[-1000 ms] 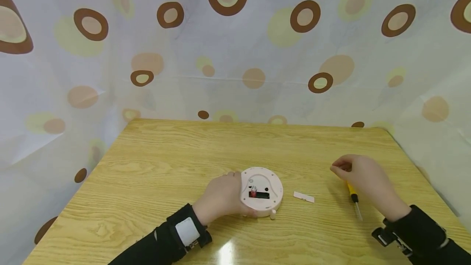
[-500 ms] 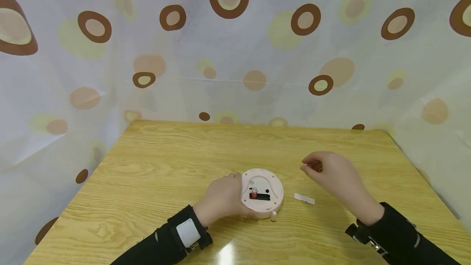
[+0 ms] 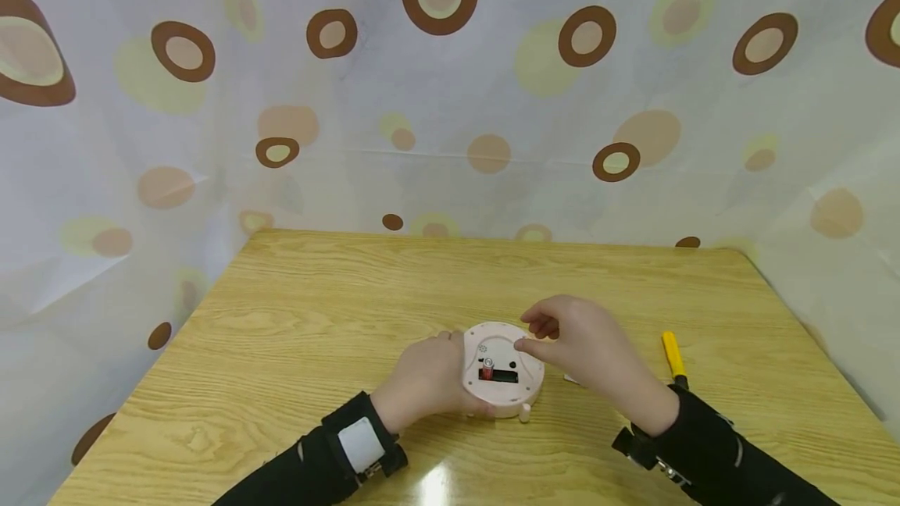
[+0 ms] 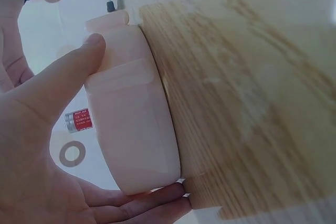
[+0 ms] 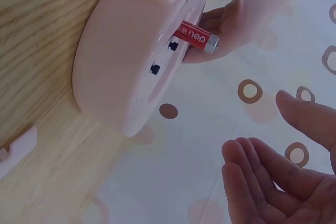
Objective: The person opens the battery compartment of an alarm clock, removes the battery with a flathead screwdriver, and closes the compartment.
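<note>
Left grip [image 3: 427, 375] clasps pink device [image 3: 501, 353]; right grip [image 3: 582, 346] arches near it, thumb and fingers parted, holding nothing.

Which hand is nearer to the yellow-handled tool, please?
Right. In the head view, the right hand is between the round device and the yellow-handled tool; the left hand grips the device's left side, farther off.

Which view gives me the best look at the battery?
The right wrist view: the battery appears largest there, its "deli" lettering readable. The left wrist view shows only one end past the pink case; the head view shows it small.
</note>
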Demonstrator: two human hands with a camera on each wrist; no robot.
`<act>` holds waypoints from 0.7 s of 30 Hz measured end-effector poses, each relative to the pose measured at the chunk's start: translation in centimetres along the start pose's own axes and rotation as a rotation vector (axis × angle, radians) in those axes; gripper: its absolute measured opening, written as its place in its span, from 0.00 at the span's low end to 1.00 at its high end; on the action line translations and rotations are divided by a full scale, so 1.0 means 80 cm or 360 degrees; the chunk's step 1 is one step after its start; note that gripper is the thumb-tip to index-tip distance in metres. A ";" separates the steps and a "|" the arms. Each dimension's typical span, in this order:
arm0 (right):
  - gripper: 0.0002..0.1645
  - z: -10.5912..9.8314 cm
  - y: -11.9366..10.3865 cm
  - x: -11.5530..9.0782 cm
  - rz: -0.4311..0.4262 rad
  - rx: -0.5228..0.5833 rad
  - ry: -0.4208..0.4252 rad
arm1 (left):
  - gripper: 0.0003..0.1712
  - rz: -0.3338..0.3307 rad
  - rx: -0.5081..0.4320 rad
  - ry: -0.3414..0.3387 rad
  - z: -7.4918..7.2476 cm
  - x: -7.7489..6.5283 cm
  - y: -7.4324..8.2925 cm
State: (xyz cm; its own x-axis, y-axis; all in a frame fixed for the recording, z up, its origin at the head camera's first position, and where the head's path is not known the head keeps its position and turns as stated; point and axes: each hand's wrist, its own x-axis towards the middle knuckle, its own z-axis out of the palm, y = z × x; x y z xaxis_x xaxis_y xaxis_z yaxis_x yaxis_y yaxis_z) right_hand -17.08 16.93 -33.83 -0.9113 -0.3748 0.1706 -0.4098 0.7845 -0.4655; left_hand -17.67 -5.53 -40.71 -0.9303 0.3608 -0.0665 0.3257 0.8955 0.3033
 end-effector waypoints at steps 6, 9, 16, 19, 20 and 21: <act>0.19 0.014 -0.008 0.007 -0.0042 0.0036 -0.0064 | 0.59 0.0013 0.0021 0.0019 -0.001 -0.001 0.000; 0.19 0.022 -0.010 0.010 -0.0033 0.0053 -0.0099 | 0.60 0.0007 0.0019 0.0013 -0.001 -0.002 0.000; 0.19 0.047 -0.009 0.015 -0.0004 0.0095 -0.0176 | 0.61 -0.0001 0.0020 -0.0002 -0.002 -0.002 0.001; 0.18 0.055 -0.007 0.016 -0.0002 0.0099 -0.0194 | 0.60 0.0011 0.0026 0.0005 -0.002 -0.003 0.001; 0.17 0.057 -0.007 0.016 -0.0003 0.0102 -0.0198 | 0.59 0.0014 0.0024 0.0010 -0.002 -0.003 0.000; 0.17 0.059 -0.006 0.016 -0.0007 0.0108 -0.0205 | 0.59 0.0017 0.0025 0.0013 -0.002 -0.003 0.001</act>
State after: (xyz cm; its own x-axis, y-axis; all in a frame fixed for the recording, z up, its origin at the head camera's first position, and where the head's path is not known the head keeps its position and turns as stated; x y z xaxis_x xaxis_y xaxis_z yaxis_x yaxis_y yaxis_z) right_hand -17.87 13.72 -37.47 -0.8950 -0.4416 0.0622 -0.4060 0.7490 -0.5236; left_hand -17.45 -5.62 -40.53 -0.9280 0.3685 -0.0556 0.3383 0.8956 0.2889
